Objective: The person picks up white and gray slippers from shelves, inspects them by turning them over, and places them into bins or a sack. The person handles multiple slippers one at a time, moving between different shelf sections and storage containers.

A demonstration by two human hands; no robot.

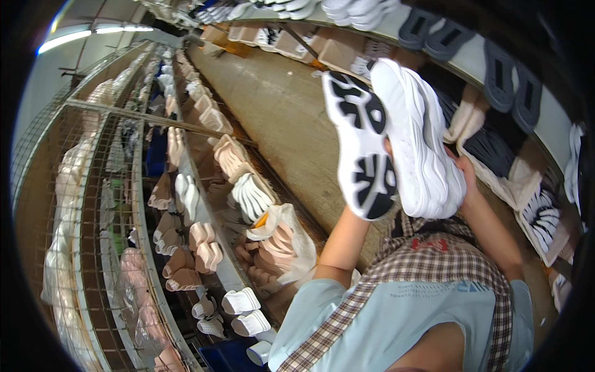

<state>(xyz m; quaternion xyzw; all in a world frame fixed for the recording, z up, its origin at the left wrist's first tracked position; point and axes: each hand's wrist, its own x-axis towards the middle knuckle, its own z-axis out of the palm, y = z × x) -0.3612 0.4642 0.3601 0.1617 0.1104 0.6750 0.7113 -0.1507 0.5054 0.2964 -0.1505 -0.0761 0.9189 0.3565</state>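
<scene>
Two white shoe-sole bundles are held up side by side before my chest. The left one shows its underside, a white shoe sole (350, 142) with black tread patches. Beside it, touching, the white soles (420, 146) show wavy side walls and look stacked; how many I cannot tell. My left forearm (346, 245) rises behind the black-patched sole, which hides most of that hand. My right hand (465, 177) is closed around the right edge of the wavy white soles. A bit of finger shows between the two bundles; whose hand it belongs to is unclear.
On the left, a long rack (186, 204) carries beige, white and pink soles behind wire mesh (62, 204). A bag of beige soles (282, 245) stands beside it. On the right, a shelf (471, 68) bears dark grey soles (499, 74), with filled sacks (496, 180) below. An aisle floor (266, 99) runs between.
</scene>
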